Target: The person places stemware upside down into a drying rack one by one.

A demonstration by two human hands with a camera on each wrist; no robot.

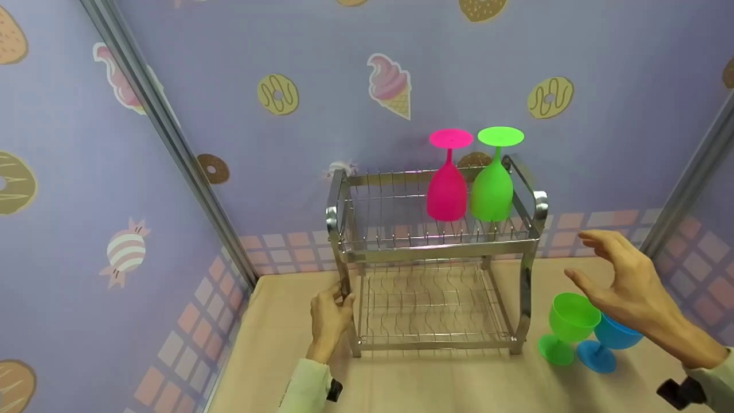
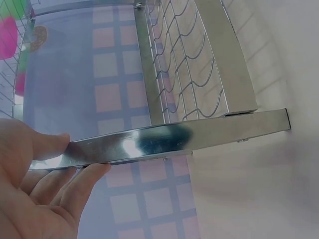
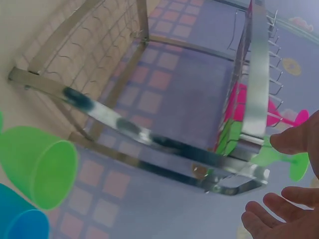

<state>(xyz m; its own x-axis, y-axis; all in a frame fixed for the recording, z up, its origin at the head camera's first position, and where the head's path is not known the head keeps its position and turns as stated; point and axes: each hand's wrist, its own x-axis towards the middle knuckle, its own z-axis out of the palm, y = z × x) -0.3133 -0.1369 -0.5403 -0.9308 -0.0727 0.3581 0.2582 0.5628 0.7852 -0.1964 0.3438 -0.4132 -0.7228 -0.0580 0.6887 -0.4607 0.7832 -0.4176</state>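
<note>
A two-tier metal dish rack [image 1: 441,250] stands on the table, and my left hand [image 1: 331,318] grips its left front post. In the left wrist view, the thumb and fingers of that hand [image 2: 45,184] pinch the flat metal post [image 2: 124,144]. Upside down on the top tier are a pink goblet [image 1: 447,192] and a green goblet [image 1: 492,192], side by side. My right hand [image 1: 628,284] hovers right of the rack, thumb and fingers apart, holding nothing. Below it, a second green goblet [image 1: 573,318] and a blue goblet [image 1: 616,334] stand upright on the table, the blue one partly hidden by the hand.
The lower tier [image 1: 430,304] of the rack shows bare wavy wires. A light cloth-like surface [image 1: 424,384] covers the table. Patterned walls [image 1: 321,126] enclose the back and sides, with metal corner poles [image 1: 172,137] at left and right.
</note>
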